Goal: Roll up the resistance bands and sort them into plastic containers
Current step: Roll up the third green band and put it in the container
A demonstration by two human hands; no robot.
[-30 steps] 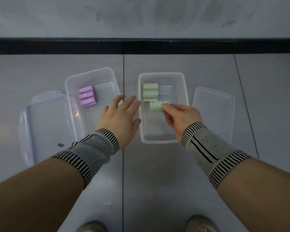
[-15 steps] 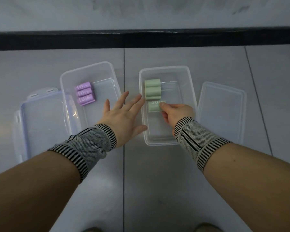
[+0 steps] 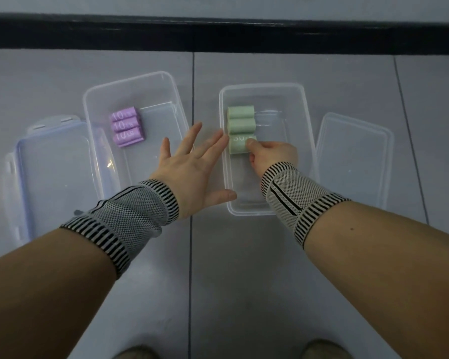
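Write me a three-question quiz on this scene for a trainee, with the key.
1. How many purple rolls lie in the left container?
2. True or false: the left hand grips a band.
3. The right hand pinches: A) a lid, B) the nearest green roll, C) a purple roll.

Key: 1) three; 2) false, its fingers are spread and hold nothing; 3) B, inside the right container.
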